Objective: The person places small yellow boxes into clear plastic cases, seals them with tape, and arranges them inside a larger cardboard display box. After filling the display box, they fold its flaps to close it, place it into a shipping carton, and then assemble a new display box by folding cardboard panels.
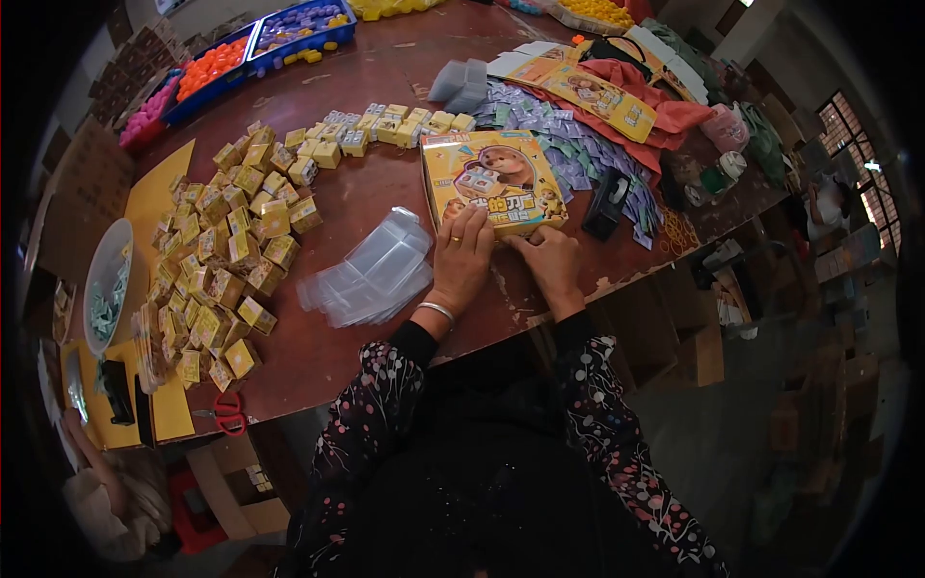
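Observation:
A closed yellow cardboard box (496, 183) with a printed animal on its lid lies in front of me. My left hand (462, 258) rests at its near left corner, fingers over the lid's edge, holding it. At the near right edge, my right hand (549, 262) has its fingers bent and pressed against the box's front side. Its fingertips are partly hidden. Left of the box is a fanned stack of clear plastic sleeves (376, 275). A black tape dispenser (606, 204) stands to the right, beside a heap of purple and green packets (564, 144).
Many small yellow boxes (231, 246) are piled on the left. Red scissors (228, 414) lie at the table's front edge. Blue trays (252, 58) of coloured pieces stand at the back. Flat printed cartons (602, 96) and rubber bands (677, 232) are on the right. Another person's arm (96, 462) shows lower left.

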Available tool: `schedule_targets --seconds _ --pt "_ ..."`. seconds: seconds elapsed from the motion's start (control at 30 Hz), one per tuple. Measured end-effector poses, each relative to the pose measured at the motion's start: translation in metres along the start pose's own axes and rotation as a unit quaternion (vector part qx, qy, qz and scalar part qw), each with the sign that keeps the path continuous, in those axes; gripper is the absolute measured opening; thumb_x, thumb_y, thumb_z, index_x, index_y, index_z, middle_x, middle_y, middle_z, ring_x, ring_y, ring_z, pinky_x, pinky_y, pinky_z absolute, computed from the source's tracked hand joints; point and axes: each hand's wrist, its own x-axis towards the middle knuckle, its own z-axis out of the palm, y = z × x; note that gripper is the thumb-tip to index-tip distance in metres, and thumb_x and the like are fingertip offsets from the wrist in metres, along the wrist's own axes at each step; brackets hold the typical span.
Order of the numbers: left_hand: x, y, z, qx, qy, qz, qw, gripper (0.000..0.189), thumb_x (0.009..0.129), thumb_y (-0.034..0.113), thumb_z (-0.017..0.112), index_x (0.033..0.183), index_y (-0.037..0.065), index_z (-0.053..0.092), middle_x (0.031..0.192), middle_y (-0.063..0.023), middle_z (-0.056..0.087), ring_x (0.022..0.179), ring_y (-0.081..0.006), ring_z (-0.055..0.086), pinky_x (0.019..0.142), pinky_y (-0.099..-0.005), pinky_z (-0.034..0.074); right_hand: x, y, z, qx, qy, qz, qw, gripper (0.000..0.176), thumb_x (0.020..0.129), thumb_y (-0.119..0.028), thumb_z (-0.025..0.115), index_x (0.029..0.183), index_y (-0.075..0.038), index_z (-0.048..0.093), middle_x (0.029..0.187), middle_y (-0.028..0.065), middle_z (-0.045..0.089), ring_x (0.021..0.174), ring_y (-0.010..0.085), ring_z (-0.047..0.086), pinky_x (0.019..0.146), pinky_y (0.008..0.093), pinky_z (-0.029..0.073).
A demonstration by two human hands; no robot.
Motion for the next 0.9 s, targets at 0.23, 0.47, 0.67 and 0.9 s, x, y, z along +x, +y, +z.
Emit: schedule_targets --seconds 0.23,0.47,0.67,0.9 --pt "0.003 -0.001 -0.006 0.006 -0.029 0.004 1.000 0.040 0.085 0.016 0.075 0.121 0.006 0.061 0.136 -0.0098 0.059 0.134 -0.0268 0.054 0.112 -0.0453 0.038 0.024 -0.003 -0.032 0.250 0.120 0.054 0.959 0.048 0.098 -0.037 0.073 0.070 0.003 0.067 0.056 0.0074 0.058 0.054 0.0130 0.057 0.054 0.0360 0.043" --pt "0.044 -0.052 -0.027 -0.101 -0.004 -0.249 0.963 0.072 0.097 0.043 0.069 0.145 -0.005 0.044 0.153 -0.0299 0.043 0.148 -0.0458 0.034 0.121 -0.0571 0.027 0.133 0.096 0.002 0.157 -0.139 0.188 0.959 0.087 0.100 -0.074 0.043 0.109 0.005 0.077 0.097 0.0210 0.075 0.091 0.0276 0.071 0.080 0.0377 0.054" --pt "0.059 -0.085 -0.005 -0.097 -0.298 -0.355 0.881 0.063 0.104 0.052 0.052 0.110 -0.008 0.072 0.137 -0.0346 0.055 0.136 -0.0528 0.043 0.111 -0.0523 0.040 0.121 0.062 0.011 0.357 -0.286 0.233 0.858 0.076 0.104 -0.065 0.048 0.131 0.004 0.066 0.121 0.0103 0.071 0.104 0.0147 0.067 0.092 0.0295 0.051" --pt "0.033 -0.048 -0.001 -0.347 -0.088 -0.339 0.870 0.033 0.108 0.023 0.057 0.131 0.000 0.059 0.112 -0.0070 0.071 0.096 -0.0091 0.065 0.080 -0.0267 0.052 0.094 0.069 -0.018 0.546 -0.230 0.155 0.791 0.047 0.102 -0.034 0.068 0.133 0.000 0.065 0.115 0.0042 0.070 0.098 0.0082 0.065 0.084 0.0236 0.050"
